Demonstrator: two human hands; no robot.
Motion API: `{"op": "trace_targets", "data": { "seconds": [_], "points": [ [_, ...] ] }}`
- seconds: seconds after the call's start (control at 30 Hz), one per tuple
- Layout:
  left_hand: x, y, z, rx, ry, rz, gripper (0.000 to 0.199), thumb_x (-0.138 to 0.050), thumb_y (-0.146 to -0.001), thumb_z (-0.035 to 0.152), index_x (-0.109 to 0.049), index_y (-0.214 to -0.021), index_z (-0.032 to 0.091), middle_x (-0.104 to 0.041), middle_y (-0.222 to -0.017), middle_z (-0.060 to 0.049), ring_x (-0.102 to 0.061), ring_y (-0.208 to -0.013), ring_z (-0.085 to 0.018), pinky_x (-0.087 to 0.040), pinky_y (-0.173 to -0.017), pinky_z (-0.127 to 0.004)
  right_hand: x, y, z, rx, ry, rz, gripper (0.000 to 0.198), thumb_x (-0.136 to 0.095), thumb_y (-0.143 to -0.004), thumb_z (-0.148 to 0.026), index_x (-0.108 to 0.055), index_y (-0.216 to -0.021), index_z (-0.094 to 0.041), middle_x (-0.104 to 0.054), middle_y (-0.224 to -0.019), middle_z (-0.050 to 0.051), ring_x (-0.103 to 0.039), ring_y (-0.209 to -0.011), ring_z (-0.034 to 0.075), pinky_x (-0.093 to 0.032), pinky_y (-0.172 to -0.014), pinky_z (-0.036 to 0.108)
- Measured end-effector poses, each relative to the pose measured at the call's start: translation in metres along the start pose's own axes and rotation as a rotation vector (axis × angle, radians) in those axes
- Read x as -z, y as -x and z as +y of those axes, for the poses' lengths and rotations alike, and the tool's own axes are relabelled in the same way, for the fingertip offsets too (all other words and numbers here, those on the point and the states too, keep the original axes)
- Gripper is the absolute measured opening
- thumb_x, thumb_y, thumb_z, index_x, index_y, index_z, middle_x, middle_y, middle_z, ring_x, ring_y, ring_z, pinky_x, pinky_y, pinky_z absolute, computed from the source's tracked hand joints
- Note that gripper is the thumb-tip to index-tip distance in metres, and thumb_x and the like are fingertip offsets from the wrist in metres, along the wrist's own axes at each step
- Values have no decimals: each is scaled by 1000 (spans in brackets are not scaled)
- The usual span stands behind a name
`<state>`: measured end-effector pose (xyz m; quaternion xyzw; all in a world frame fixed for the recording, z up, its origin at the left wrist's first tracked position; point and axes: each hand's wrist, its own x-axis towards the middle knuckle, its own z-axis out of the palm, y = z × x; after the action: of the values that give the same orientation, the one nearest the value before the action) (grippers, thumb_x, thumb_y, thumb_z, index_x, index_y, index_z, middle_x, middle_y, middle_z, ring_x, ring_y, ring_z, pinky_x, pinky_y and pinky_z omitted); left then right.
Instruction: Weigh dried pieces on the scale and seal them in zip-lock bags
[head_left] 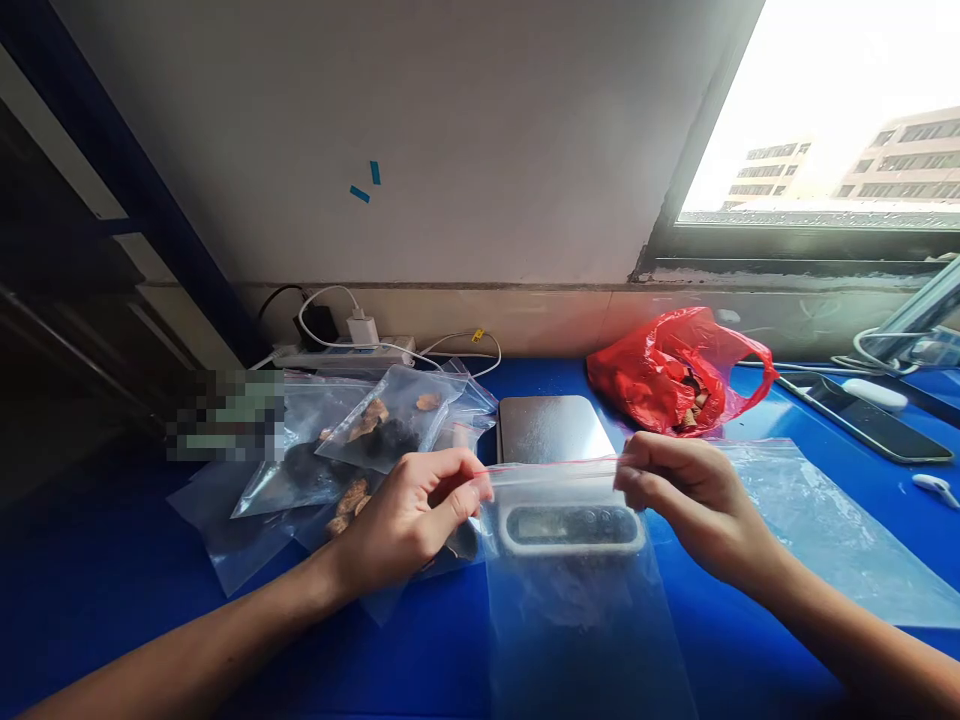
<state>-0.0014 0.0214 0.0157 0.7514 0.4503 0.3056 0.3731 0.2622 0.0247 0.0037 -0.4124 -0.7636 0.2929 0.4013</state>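
Note:
A clear zip-lock bag (577, 610) with a red line along its top hangs between my hands, and no contents show in it. My left hand (427, 500) pinches its upper left corner; my right hand (686, 500) pinches the upper right corner. Behind the bag stands a digital kitchen scale (555, 425) with a bare metal plate. The scale's display panel shows through the plastic, its reading too faint to make out. Left of the scale, filled zip-lock bags (390, 415) holding brown dried pieces and dark matter lie in a heap, partly hidden by my left hand.
A red plastic bag (675, 370) with brown pieces inside sits behind my right hand. More clear bags (840, 520) lie to the right. Beyond them are a phone (870, 415) and an earbud (936, 488). A power strip (345, 352) with cables runs along the wall.

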Motion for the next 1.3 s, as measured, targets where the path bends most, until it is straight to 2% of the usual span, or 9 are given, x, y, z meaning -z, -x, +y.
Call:
{"op": "trace_targets", "data": {
  "seconds": [0.07,0.13,0.23,0.33,0.4,0.7,0.87,1.17,1.3],
  "points": [
    [0,1,1,-60,-88,47,26,-49,-89,29,-56,-68,16,-50,-58,3,-44,-52,-10,-35,-50,-21,-2,-1,0,37,57,-4,24,-47,-91,-26,-54,-70,-18,-52,-61,0,-45,-55,11,-36,-50,24],
    [-3,4,2,-173,-202,86,24,-49,-88,23,-57,-67,16,-52,-57,3,-47,-52,-10,-35,-50,-20,-7,-1,-2,138,182,3,11,-49,-90,-21,-59,-88,-18,-60,-75,3,-51,-66,13,-42,-59,26],
    [-14,9,3,-390,-337,80,20,-49,-88,14,-60,-72,15,-58,-62,1,-52,-55,-10,-39,-54,-21,-21,3,-7,317,364,-44,22,-53,-89,-18,-57,-110,-17,-63,-95,7,-54,-84,18,-43,-73,31],
    [-26,13,0,-552,-437,54,18,-49,-90,12,-60,-76,15,-61,-66,-1,-55,-58,-12,-41,-58,-23,-38,9,-14,454,476,-101,11,-52,-87,-15,-60,-94,-18,-61,-82,4,-52,-79,18,-38,-73,33],
    [-33,14,-3,-608,-511,59,19,-49,-91,13,-58,-74,15,-60,-64,-1,-54,-57,-13,-41,-56,-25,-45,12,-18,512,531,-103,11,-49,-86,-11,-57,-80,-17,-58,-73,3,-50,-73,17,-34,-71,33],
    [-36,12,-3,-636,-536,37,21,-47,-90,11,-51,-70,18,-54,-61,0,-49,-54,-13,-38,-52,-26,-49,10,-19,583,629,-87,20,-43,-86,-9,-50,-69,-17,-53,-66,1,-37,-62,14,-24,-62,32],
    [-31,12,4,-697,-516,64,21,-48,-85,8,-51,-67,18,-52,-57,1,-45,-51,-13,-34,-50,-27,-47,7,-17,626,628,-50,19,-47,-87,-15,-50,-68,-17,-52,-63,-1,-39,-62,14,-24,-62,32],
    [-6,11,8,-728,-426,199,17,-51,-78,3,-56,-75,18,-54,-58,2,-46,-51,-10,-35,-49,-23,-17,-11,-10,611,670,83,15,-51,-81,-8,-54,-71,-19,-59,-64,0,-46,-62,12,-29,-63,30],
    [2,13,7,-675,-421,189,16,-53,-79,4,-56,-75,19,-53,-59,3,-47,-52,-9,-36,-50,-22,-4,-16,-2,576,670,118,14,-53,-85,-11,-57,-73,-19,-63,-70,1,-49,-62,13,-34,-64,29]
  ]
}}
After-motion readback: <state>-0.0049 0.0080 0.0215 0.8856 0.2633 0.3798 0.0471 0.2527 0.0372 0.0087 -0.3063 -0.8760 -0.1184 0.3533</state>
